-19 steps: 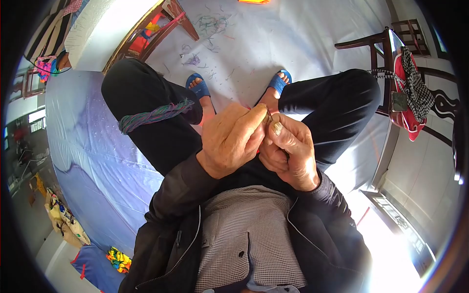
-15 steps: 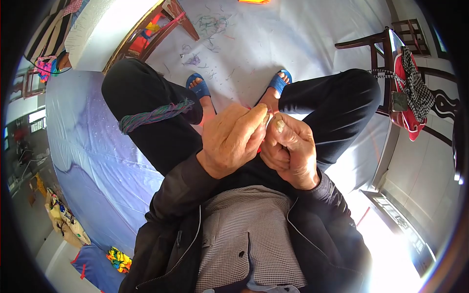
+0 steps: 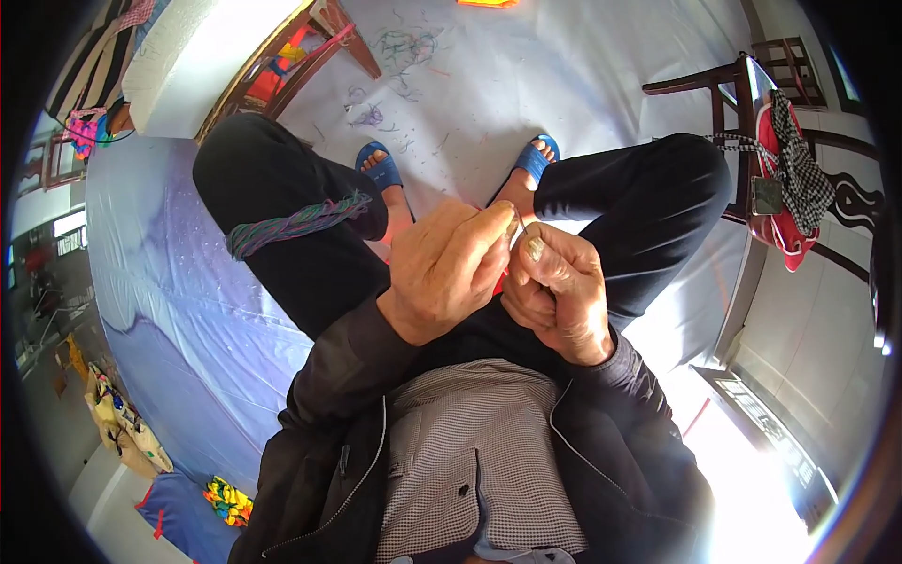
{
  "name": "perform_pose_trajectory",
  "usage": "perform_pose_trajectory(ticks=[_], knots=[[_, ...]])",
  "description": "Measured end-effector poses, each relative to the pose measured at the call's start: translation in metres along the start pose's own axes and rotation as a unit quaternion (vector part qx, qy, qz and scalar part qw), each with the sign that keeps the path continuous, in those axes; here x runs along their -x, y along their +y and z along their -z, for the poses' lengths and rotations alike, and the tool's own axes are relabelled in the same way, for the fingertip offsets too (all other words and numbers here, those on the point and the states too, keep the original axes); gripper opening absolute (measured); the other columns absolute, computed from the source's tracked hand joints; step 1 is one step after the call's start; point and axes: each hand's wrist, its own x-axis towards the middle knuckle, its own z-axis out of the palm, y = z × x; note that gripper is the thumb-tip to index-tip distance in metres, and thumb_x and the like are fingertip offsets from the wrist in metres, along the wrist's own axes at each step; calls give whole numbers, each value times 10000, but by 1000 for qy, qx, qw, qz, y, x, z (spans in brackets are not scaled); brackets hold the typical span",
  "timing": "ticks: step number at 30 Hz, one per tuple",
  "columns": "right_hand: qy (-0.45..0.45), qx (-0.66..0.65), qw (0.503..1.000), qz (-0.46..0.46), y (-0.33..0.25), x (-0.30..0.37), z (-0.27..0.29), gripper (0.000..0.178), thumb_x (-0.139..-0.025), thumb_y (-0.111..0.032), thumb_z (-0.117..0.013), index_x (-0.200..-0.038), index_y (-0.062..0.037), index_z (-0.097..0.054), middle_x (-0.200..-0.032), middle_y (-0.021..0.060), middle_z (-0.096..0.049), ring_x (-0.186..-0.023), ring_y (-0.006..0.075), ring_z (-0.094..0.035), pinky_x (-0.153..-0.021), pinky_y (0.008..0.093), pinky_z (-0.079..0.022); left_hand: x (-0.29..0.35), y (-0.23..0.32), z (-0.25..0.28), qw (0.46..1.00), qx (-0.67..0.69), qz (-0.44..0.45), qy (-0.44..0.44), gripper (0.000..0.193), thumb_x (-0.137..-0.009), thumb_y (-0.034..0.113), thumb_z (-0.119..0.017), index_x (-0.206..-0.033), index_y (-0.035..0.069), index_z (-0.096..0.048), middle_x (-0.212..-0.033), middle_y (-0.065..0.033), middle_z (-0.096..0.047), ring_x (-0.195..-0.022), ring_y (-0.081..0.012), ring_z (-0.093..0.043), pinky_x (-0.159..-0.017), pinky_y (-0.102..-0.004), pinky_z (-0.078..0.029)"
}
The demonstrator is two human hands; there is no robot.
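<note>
My left hand (image 3: 442, 268) and my right hand (image 3: 556, 287) meet in front of my lap, both closed in a pinch with fingertips almost touching. A thin, shiny, needle-like sliver (image 3: 520, 224) shows between the fingertips; the rest of it is hidden. Behind the fingers a bit of red material (image 3: 502, 282) peeks out, too covered to name. Across my left thigh lies a twisted hank of green, blue and purple thread (image 3: 299, 226), touched by neither hand.
Loose thread scraps (image 3: 409, 45) litter the pale floor beyond my blue slippers (image 3: 381, 169). A wooden stool (image 3: 310, 66) stands front left. At right, a dark wooden chair (image 3: 723, 80) carries a red bag (image 3: 772, 169) and checked cloth (image 3: 806, 174). Colourful fabric (image 3: 228, 501) lies lower left.
My right thumb has shifted slightly down, away from the left fingertips, and the thin sliver between them shows more clearly. The hank of thread stays on my thigh.
</note>
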Motion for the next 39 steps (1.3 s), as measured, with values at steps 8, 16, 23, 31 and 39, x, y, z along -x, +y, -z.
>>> perform_pose_trajectory(ticks=[8,16,23,31,39], knots=[[183,168,948,198,-59,3,36,275,-1063,-256,-575,-931,-16,-551,-563,14,-438,-428,96,-367,-418,268,-258,17,-6,9,977,8,206,-55,117,-953,3,-699,-1067,-6,-725,-835,-105,-673,-620,-191,-633,-577,-300,-505],[461,505,644,345,-266,-21,262,310,-983,-235,-609,-900,45,-713,-742,91,-688,-657,185,-688,-600,301,-550,30,-12,-9,901,211,377,-28,73,-1022,-1,-612,-1044,-12,-681,-702,-2,-600,-599,-50,-527,-544,-216,-398],[525,831,145,108,-419,36,493,241,-928,-272,-609,-941,-95,-772,-921,171,-743,-859,363,-732,-737,503,-565,8,-13,-9,836,273,473,-59,107,-1034,53,-605,-1030,-19,-684,-691,1,-597,-590,-53,-528,-535,-214,-370],[366,784,377,331,-303,-55,316,274,-1006,-253,-652,-1149,-42,-752,-1088,136,-781,-1002,281,-759,-855,381,-586,-13,-5,5,769,385,508,-54,149,-1030,57,-588,-1072,-40,-693,-693,-19,-607,-596,-77,-562,-499,-225,-363],[-85,573,753,312,-84,-37,16,222,-870,107,-706,-1073,25,-743,-1021,150,-743,-961,208,-712,-856,309,-571,-11,3,12,758,426,482,-104,162,-1036,82,-589,-1061,-36,-697,-693,-26,-626,-581,-69,-564,-486,-220,-359]])
